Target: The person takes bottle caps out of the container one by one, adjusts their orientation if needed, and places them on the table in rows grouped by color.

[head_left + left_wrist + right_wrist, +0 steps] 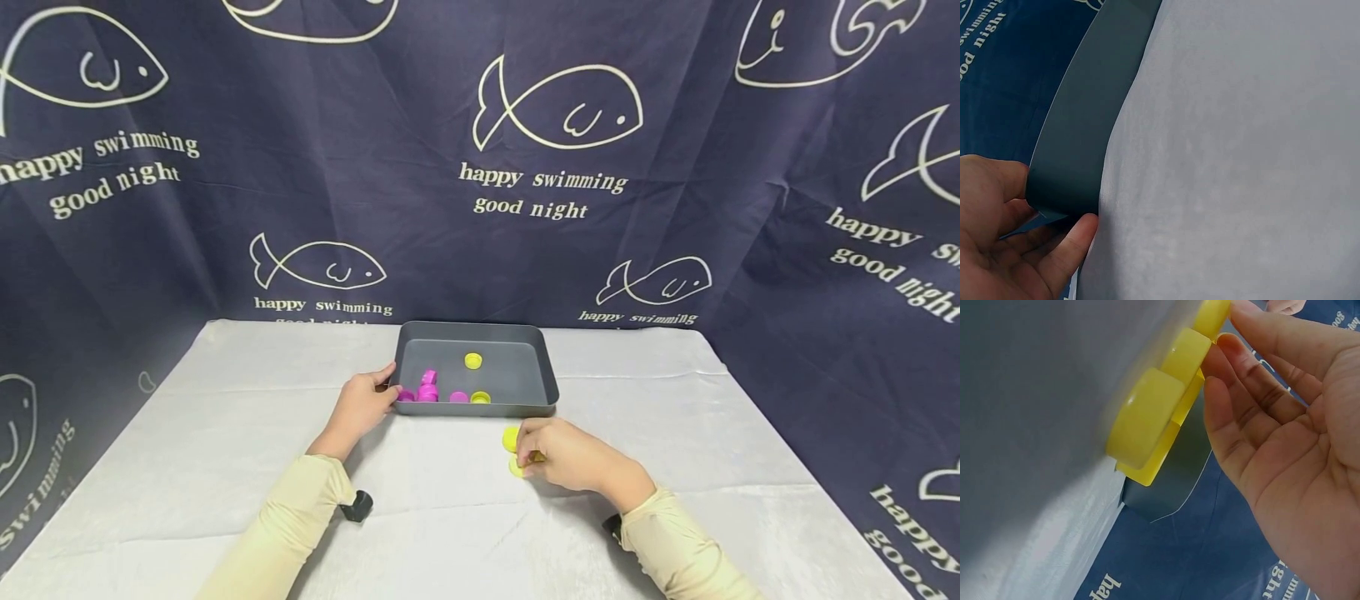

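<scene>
My left hand (363, 408) grips the front left corner of a dark grey tray (525, 410), its thumb and fingers about the wall. In the left wrist view the same hand (1016, 237) holds the tray's corner (1069, 169). Just in front of the tray, my right hand (573, 454) pinches a yellow bottle cap (1212, 320) with thumb and fingertips, low over the table. Several more yellow caps (1146, 419) lie close by, partly covered by the hand in the head view.
Inside the tray, several magenta caps (427, 392) sit at the front left. One yellow cap (472, 361) lies mid-tray and another yellow cap (480, 398) at the front wall. A white cloth (435, 533) covers the table; a dark blue fish-print curtain (420, 208) hangs behind.
</scene>
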`<state>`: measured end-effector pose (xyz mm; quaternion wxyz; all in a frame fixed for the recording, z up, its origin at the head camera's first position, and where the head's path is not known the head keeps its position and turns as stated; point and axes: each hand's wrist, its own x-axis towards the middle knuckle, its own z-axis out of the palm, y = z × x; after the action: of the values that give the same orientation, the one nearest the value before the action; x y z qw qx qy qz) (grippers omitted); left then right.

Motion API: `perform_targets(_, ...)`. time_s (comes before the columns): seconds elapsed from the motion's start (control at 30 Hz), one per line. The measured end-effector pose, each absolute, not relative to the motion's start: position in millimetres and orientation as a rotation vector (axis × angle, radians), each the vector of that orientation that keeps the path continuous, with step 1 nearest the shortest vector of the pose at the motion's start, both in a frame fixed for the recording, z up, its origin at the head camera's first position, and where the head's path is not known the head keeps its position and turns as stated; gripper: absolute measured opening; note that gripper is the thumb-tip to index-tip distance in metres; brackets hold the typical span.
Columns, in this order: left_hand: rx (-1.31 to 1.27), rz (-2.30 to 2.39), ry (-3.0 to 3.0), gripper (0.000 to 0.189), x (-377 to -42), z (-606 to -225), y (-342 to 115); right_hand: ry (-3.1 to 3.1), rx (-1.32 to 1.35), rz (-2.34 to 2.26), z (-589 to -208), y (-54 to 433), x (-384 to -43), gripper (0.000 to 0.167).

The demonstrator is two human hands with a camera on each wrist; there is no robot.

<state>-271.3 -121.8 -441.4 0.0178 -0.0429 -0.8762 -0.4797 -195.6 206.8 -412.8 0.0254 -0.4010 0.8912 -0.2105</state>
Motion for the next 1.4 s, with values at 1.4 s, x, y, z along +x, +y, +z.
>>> perform_targets(1.4,-0.14,-1.451,-2.722,0.05,-271.5,-442.7,-118.6,2.856,-1.272,-0.838,-387.9,207.7,-212.0,0.02)
